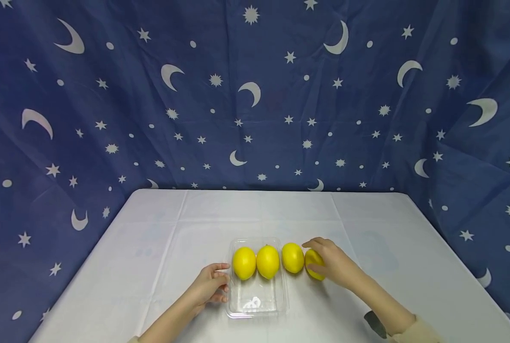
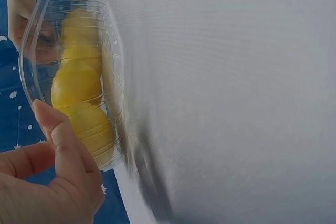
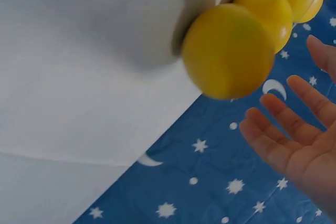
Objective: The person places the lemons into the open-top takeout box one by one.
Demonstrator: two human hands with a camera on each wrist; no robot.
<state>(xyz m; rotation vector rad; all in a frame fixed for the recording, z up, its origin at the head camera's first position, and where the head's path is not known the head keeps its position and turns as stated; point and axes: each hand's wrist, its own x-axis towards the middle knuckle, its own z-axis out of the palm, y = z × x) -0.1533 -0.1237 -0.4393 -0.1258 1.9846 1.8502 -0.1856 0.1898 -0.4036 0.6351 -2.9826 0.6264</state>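
Two yellow lemons [image 1: 244, 263] [image 1: 268, 261] lie side by side in the far half of a clear plastic box [image 1: 257, 305]. To the right of the box, on the cloth, sit a third lemon [image 1: 292, 257] and a fourth lemon [image 1: 314, 263]. My right hand [image 1: 333, 262] is over the outermost lemon, partly hiding it; in the right wrist view its fingers [image 3: 283, 124] are spread, with a gap to that fruit. My left hand [image 1: 212, 286] is at the box's left edge, fingertips touching or very near the rim, fingers loosely bent.
A white cloth [image 1: 152, 238] covers the table. Behind and beside it hangs a blue curtain [image 1: 255, 133] with moons and stars. A dark grey patch [image 1: 374, 324] shows beside my right forearm near the front.
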